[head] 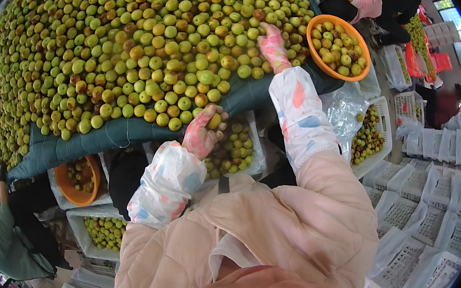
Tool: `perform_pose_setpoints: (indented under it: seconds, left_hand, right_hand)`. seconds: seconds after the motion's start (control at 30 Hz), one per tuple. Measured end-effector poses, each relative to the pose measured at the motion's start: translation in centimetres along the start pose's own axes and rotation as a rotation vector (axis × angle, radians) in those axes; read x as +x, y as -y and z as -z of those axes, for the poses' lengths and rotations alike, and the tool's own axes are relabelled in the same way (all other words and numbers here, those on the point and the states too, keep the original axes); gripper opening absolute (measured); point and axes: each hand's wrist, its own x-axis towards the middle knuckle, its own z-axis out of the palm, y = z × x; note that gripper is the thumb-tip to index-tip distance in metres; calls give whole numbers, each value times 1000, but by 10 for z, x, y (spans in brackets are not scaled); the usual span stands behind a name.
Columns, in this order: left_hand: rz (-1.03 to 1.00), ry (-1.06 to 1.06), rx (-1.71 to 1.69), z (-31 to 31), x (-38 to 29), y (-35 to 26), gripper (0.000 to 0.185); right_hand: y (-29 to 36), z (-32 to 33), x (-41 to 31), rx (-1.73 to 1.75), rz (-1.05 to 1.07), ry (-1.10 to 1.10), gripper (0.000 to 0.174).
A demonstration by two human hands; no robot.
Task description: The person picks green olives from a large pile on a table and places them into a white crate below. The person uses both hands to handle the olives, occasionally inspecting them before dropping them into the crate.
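Observation:
A broad heap of green-and-brown jujubes (139,44) covers a sloping surface padded with dark green quilted cloth (82,133). My left hand (201,134), in a pink patterned glove, is curled around one jujube (214,121) at the cloth's edge. Below that hand, a plastic-lined crate (258,153) holds more jujubes. Farther right, my right hand (273,46), gloved alike, reaches onto the heap with its fingertips among the fruit. Its finger pads are hidden, so a hold on a fruit cannot be made out. An orange basket (310,46) full of jujubes stands just right of it.
Another orange basket (61,186) sits tilted at lower left, near a lined crate of jujubes (72,222). A white crate (387,127) stands at right. Several rows of plastic-lined crates (410,215) fill the right side. Other people work at left (10,242) and top right (364,1).

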Motion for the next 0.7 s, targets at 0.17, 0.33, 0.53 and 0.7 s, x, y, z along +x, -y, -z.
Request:
perform_pose_setpoints:
  seconds: [0.17, 0.33, 0.53, 0.7]
  left_hand:
    - [6, -9, -30, 3, -1, 1, 27]
    - [-8, -13, -24, 7, 0, 1, 27]
    - [-37, 13, -40, 11, 3, -1, 30]
    - [-43, 10, -31, 10, 1, -3, 31]
  right_hand:
    - [12, 2, -6, 3, -41, -90, 38]
    - [18, 3, 32, -124, 138, -206, 39]
    - [52, -1, 90, -563, -126, 305, 34]
    - [69, 25, 68, -403, -87, 166, 31]
